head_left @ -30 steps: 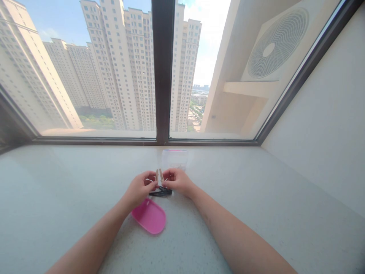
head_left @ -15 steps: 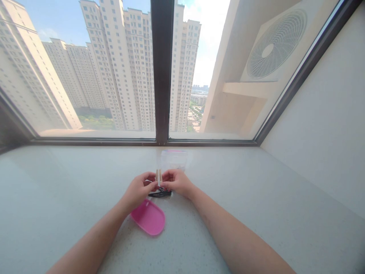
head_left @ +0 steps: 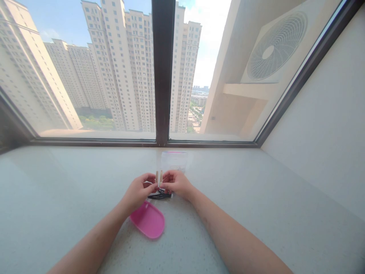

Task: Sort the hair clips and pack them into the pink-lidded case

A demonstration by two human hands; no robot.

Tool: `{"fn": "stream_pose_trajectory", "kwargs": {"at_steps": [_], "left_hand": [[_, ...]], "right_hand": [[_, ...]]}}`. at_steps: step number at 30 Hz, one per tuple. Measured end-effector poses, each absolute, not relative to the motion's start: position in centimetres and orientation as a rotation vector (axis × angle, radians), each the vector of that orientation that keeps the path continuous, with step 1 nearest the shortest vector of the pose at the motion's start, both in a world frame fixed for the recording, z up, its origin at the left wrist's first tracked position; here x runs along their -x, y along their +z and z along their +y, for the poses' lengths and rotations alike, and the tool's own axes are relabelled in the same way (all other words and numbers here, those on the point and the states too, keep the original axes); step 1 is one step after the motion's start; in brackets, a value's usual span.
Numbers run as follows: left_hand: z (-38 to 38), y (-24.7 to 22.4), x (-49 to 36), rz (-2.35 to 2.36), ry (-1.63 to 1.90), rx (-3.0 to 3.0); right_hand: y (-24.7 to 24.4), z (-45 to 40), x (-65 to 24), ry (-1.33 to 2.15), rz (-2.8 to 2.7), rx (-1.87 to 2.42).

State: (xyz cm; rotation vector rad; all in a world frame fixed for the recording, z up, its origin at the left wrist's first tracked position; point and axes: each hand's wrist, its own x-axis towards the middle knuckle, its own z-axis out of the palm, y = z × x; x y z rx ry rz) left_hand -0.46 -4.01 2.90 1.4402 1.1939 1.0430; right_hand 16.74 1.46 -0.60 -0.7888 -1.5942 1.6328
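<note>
My left hand [head_left: 142,189] pinches a slim, pale gold-edged strip [head_left: 156,177] between thumb and fingers. A matching slim strip [head_left: 161,176] is pinched in my right hand [head_left: 178,184]. Both strips stand upright side by side, with a narrow gap between their tops; their lower ends are partly covered by my fingers. They are too small to tell their exact kind. Just below my fingertips, black hair clips [head_left: 159,195] lie on what looks like clear plastic. A shallow pink tray [head_left: 149,222] rests near my left wrist, partly behind it.
A clear zip bag [head_left: 174,160] with small contents lies behind my right hand. The pale speckled sill [head_left: 245,198] runs under everything, up to the dark window frame [head_left: 162,114]. A white wall [head_left: 322,133] rises at the right.
The two strips leaned close together at their tops before; now they stand straighter with a visible gap between them. My hands stay in nearly the same place.
</note>
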Motion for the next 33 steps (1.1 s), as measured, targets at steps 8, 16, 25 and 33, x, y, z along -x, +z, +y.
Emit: {"fn": "stream_pose_trajectory", "kwargs": {"at_steps": [8, 16, 25, 33], "left_hand": [[-4.1, 2.7, 0.3, 1.154, 1.053, -1.364], [-4.0, 2.2, 0.3, 1.169, 1.099, -1.327], [-4.0, 1.9, 0.5, 1.166, 1.085, -1.35], [-3.9, 1.9, 0.5, 1.162, 1.087, -1.387]], "right_hand": [[-0.3, 1.2, -16.6, 1.625, -1.608, 0.806], [-0.2, 1.0, -16.7, 1.632, -1.598, 0.795], [-0.2, 1.0, -16.7, 1.635, -1.596, 0.784], [-0.1, 0.9, -16.7, 1.634, -1.611, 0.77]]}}
